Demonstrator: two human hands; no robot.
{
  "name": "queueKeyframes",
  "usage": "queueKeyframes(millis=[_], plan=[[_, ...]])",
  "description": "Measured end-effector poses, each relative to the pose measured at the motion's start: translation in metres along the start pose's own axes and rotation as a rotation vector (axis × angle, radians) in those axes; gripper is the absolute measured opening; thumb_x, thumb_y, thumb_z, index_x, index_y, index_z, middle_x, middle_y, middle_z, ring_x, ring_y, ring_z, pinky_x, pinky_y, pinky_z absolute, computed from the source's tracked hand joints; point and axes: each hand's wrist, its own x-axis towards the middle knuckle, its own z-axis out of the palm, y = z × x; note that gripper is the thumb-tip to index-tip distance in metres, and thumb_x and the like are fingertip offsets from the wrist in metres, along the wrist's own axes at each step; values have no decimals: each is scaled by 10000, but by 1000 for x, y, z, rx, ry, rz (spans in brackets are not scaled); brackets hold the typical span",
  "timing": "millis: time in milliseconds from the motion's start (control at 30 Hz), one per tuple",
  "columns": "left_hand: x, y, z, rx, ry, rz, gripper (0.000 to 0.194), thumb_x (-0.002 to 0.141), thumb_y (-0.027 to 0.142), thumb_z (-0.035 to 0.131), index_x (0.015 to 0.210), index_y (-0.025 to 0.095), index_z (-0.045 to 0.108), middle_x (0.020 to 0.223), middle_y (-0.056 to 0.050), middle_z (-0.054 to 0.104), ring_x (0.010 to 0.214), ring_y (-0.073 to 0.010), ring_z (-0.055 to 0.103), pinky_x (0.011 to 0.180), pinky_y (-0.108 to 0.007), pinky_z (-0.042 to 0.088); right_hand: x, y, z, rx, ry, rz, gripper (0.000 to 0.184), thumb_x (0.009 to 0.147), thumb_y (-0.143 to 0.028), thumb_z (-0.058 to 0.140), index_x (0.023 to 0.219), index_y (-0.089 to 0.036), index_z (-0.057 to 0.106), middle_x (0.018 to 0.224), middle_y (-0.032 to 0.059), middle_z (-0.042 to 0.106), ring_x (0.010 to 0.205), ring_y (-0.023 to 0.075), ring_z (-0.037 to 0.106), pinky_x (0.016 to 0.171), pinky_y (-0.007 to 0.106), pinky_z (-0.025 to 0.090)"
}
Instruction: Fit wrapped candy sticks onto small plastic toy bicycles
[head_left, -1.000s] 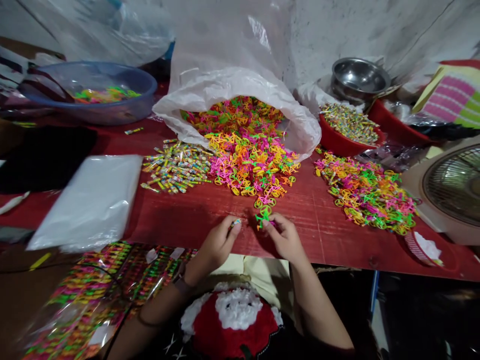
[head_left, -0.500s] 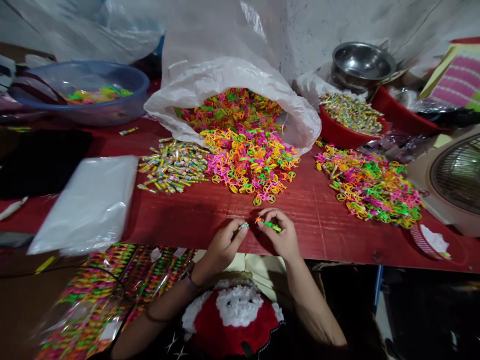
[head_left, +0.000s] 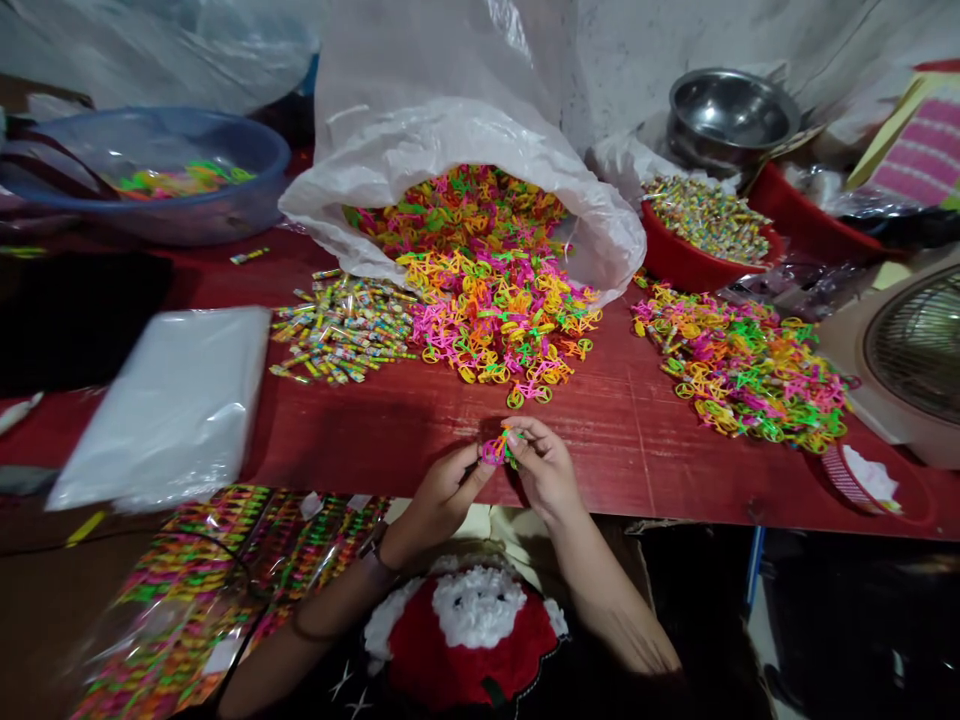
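Observation:
Above the table's front edge, my left hand [head_left: 448, 488] and my right hand [head_left: 550, 472] meet with fingers pinched. Between the fingertips shows a small plastic toy bicycle [head_left: 495, 448] with a pink wheel and orange and green parts. The left fingertips close at the pink wheel; the right thumb and forefinger grip the orange and green end. Whether a small printed tube is also in the left fingers is hidden. Just beyond the hands lies a heap of toy bicycles [head_left: 510, 320], spilling from a white plastic bag [head_left: 600, 215]. Left of it is a pile of printed tubes [head_left: 337, 335].
Another heap of toy bicycles [head_left: 742, 365] lies at right, before a red basin [head_left: 667, 250] of tubes and a fan [head_left: 911, 350]. A stack of clear bags [head_left: 165, 400] and a blue basin [head_left: 202, 220] stand at left. Packed strips [head_left: 195, 580] hang below the table edge.
My hands have come together from a small gap. The right hand moved left with its orange and green pieces; the printed tube in my left fingers no longer shows, and a pink wheel now does.

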Motion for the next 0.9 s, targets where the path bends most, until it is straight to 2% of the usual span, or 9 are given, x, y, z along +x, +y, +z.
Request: queueKeyframes(millis=[67,167,300,400,533,700,800,833,900], plan=[[-1,-1,0,13,6,2,348,1050,428,468,1128,164,680,1137,-103,730,1062,-235,652,972,-346,489,1,1,1,-7,-7,22,333,788,-447,852,1028,-235,760,855,13,691,705,136,577,683,270,480],[-4,-1,-1,71,21,8,338,1049,415,462,1049,160,684,1048,-105,740,989,-237,669,904,-347,512,1,1,3,-74,-51,66,346,779,-491,845,971,-223,741,827,14,690,701,146,573,675,277,473],[-5,-4,-1,137,25,49,304,1053,377,443,1081,178,672,1042,-109,751,967,-234,693,892,-351,528,2,0,8,-155,-43,65,379,779,-543,824,856,-219,644,755,-15,619,676,139,535,657,269,443],[-4,-11,2,255,63,112,273,1040,323,432,1065,178,662,988,-121,753,929,-246,706,828,-351,534,-2,2,14,-323,52,-35,349,849,-532,754,862,-221,597,771,-15,595,721,154,538,703,284,454],[-4,-20,6,417,127,158,224,1009,267,448,950,187,648,844,-113,726,799,-241,698,733,-336,511,-15,14,22,-442,259,-232,221,949,-430,653,925,-222,584,869,14,618,833,179,579,785,309,467],[-4,-16,7,317,105,122,243,1038,304,433,1037,179,642,947,-122,747,887,-246,709,786,-334,519,-25,29,28,-464,305,-311,143,977,-362,638,968,-222,611,938,39,653,899,189,619,832,327,484],[-2,-8,6,180,86,47,292,1062,365,420,1153,176,623,1024,-114,739,951,-231,698,853,-333,524,-17,16,27,-462,270,-348,184,941,-341,698,1051,-230,601,974,45,674,916,190,652,855,337,511],[-2,-5,2,145,73,29,313,1065,383,419,1213,178,603,1035,-107,732,958,-224,691,867,-332,527,-12,5,22,-466,275,-378,227,923,-342,720,1073,-235,588,972,43,677,906,190,661,849,339,521],[-2,-1,-14,144,83,22,353,1057,411,439,1296,183,563,1029,-91,710,944,-212,672,871,-330,530,-1,-29,0,-517,368,-483,290,898,-365,743,1091,-236,570,966,43,674,884,195,668,828,347,532]])
